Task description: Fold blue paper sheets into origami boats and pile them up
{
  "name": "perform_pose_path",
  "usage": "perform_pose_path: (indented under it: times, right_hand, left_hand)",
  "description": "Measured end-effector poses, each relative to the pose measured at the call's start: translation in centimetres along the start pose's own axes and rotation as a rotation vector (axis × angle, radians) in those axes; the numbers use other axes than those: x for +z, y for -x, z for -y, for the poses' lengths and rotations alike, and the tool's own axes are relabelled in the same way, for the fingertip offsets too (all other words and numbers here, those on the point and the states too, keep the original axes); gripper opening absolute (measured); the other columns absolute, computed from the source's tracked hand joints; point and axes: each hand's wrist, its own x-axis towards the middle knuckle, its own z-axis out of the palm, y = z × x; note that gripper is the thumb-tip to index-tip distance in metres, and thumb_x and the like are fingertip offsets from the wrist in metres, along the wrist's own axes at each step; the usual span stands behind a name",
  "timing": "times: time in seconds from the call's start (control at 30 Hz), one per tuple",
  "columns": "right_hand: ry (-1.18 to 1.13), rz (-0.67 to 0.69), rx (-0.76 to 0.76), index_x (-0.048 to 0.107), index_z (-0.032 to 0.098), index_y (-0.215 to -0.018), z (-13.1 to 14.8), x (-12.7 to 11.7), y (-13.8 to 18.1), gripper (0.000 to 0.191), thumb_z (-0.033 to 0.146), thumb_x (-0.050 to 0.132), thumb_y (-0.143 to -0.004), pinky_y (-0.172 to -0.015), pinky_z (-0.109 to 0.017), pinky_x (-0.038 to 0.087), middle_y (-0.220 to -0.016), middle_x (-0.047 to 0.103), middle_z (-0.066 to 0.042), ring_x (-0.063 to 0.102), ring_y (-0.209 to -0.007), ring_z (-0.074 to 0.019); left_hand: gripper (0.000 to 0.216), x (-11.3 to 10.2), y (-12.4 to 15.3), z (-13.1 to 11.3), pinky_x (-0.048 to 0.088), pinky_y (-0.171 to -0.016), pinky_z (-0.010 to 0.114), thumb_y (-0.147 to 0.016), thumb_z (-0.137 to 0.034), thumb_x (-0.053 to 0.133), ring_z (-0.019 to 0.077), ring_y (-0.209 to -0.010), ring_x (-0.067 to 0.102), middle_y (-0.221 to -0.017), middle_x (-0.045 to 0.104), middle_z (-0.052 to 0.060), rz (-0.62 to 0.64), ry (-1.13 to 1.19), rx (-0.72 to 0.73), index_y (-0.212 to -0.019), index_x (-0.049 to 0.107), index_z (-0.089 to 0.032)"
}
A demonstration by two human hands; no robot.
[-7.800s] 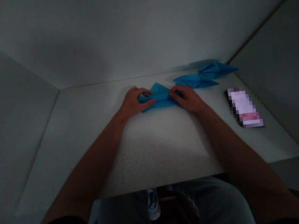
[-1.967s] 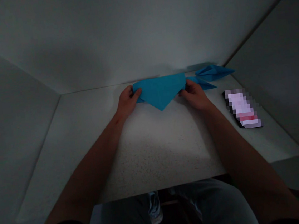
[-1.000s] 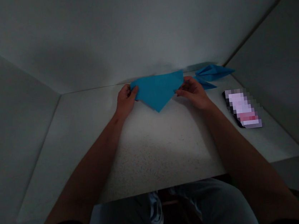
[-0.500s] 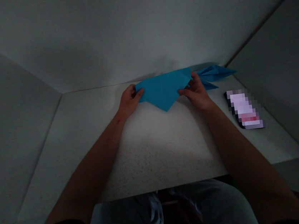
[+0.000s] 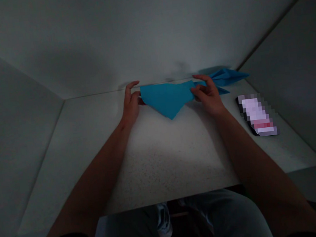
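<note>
A folded sheet of blue paper [image 5: 168,96] is spread between my two hands near the back of the white table, its point facing me. At its left edge is my left hand [image 5: 131,102], with the thumb and lower fingers at the edge, some partly hidden, and the index finger raised. My right hand [image 5: 208,95] pinches the right end between thumb and fingers, its index finger stretched out above. Just beyond my right hand lies a folded blue paper piece [image 5: 229,76] with pointed ends, partly covered by that hand.
A phone [image 5: 257,114] with a blurred screen lies on the table [image 5: 163,163] at the right. A pale wall [image 5: 142,32] rises behind the table, with side walls at left and right. My legs and a shoe [image 5: 164,224] show below the front edge.
The blue paper has shifted slightly left and its top edge has levelled out. My left thumb has moved off its front face, and both index fingers have lifted.
</note>
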Motion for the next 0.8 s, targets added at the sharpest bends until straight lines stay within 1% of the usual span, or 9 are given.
perform_pose_path:
  times: [0.07, 0.17, 0.23, 0.27, 0.4, 0.5, 0.6, 0.7, 0.8]
  right_hand:
    - [0.003, -0.035, 0.029, 0.077, 0.039, -0.117, -0.2, -0.2, -0.1, 0.039, 0.066, 0.089, -0.09, -0.063, -0.037, 0.056, -0.08, 0.059, 0.001, 0.058, -0.071, -0.0203]
    - [-0.018, -0.081, 0.092, 0.081, 0.035, -0.103, -0.5, -0.3, -0.4, 0.031, 0.063, 0.085, -0.09, -0.062, -0.036, 0.054, -0.081, 0.059, 0.0, 0.057, -0.072, -0.0206]
    - [-0.044, -0.076, 0.1, 0.083, 0.034, -0.105, -0.5, -0.3, -0.5, 0.034, 0.064, 0.08, -0.09, -0.069, -0.039, 0.058, -0.086, 0.065, -0.002, 0.064, -0.08, -0.0237]
    - [-0.051, -0.061, 0.091, 0.083, 0.034, -0.107, -0.4, -0.3, -0.5, 0.038, 0.067, 0.078, -0.091, -0.074, -0.042, 0.06, -0.092, 0.069, -0.003, 0.068, -0.087, -0.0261]
    - [-0.03, 0.015, 0.057, 0.081, 0.035, -0.121, 0.4, -0.3, -0.1, 0.054, 0.079, 0.08, -0.089, -0.089, -0.05, 0.065, -0.11, 0.079, -0.005, 0.075, -0.107, -0.0329]
    - [-0.018, 0.055, 0.061, 0.08, 0.037, -0.123, 0.7, -0.1, 0.2, 0.058, 0.078, 0.089, -0.084, -0.085, -0.047, 0.065, -0.107, 0.08, -0.003, 0.076, -0.1, -0.0295]
    - [-0.029, 0.067, 0.058, 0.08, 0.036, -0.115, 0.5, 0.1, 0.2, 0.054, 0.07, 0.098, -0.078, -0.079, -0.043, 0.066, -0.106, 0.08, -0.001, 0.075, -0.091, -0.025]
    - [-0.017, 0.019, 0.035, 0.077, 0.033, -0.096, 0.2, -0.1, 0.1, 0.044, 0.067, 0.098, -0.08, -0.078, -0.041, 0.065, -0.094, 0.075, 0.0, 0.071, -0.085, -0.0222]
    - [0.072, -0.052, -0.041, 0.069, 0.03, -0.08, 0.2, -0.4, 0.0, 0.045, 0.067, 0.094, -0.085, -0.083, -0.04, 0.063, -0.087, 0.065, -0.001, 0.067, -0.088, -0.0221]
  left_hand:
    - [0.032, 0.2, 0.1, -0.5, 0.064, -0.073, 0.034, -0.107, -0.044, 0.061, 0.022, -0.083, 0.075, -0.1, 0.076, 0.004, 0.015, 0.019, -0.02, -0.137, 0.066, -0.033]
    - [0.028, 0.3, 0.2, -1.1, 0.067, -0.086, 0.037, -0.099, -0.031, 0.06, 0.0265, -0.11, 0.079, -0.117, 0.082, 0.008, 0.089, -0.037, 0.005, -0.123, 0.074, -0.029]
    - [0.033, 0.2, 0.3, -1.3, 0.067, -0.095, 0.039, -0.095, -0.028, 0.063, 0.0279, -0.123, 0.076, -0.132, 0.082, 0.009, 0.138, -0.104, 0.055, -0.125, 0.077, -0.027]
    - [0.038, 0.1, 0.4, -1.3, 0.067, -0.097, 0.039, -0.093, -0.026, 0.066, 0.0275, -0.124, 0.076, -0.139, 0.08, 0.01, 0.154, -0.127, 0.074, -0.13, 0.077, -0.027]
    - [0.048, -0.2, 0.5, -0.6, 0.067, -0.094, 0.036, -0.091, -0.023, 0.074, 0.0223, -0.111, 0.077, -0.151, 0.072, 0.01, 0.19, -0.111, 0.081, -0.139, 0.076, -0.03]
    - [0.036, -0.4, 0.2, 0.0, 0.067, -0.102, 0.037, -0.09, -0.022, 0.077, 0.0249, -0.128, 0.073, -0.15, 0.067, 0.01, 0.212, -0.105, 0.106, -0.126, 0.083, -0.028]
    - [0.029, -0.5, 0.0, 0.3, 0.065, -0.111, 0.04, -0.089, -0.024, 0.082, 0.0268, -0.139, 0.069, -0.15, 0.065, 0.011, 0.241, -0.125, 0.136, -0.118, 0.085, -0.027]
    - [0.027, -0.5, 0.1, 0.1, 0.066, -0.105, 0.037, -0.088, -0.032, 0.087, 0.023, -0.125, 0.075, -0.147, 0.067, 0.012, 0.269, -0.131, 0.138, -0.113, 0.086, -0.024]
    - [0.028, -0.2, 0.4, -0.5, 0.064, -0.083, 0.029, -0.088, -0.046, 0.091, 0.0162, -0.092, 0.074, -0.121, 0.076, 0.009, 0.246, -0.169, 0.104, -0.1, 0.084, -0.022]
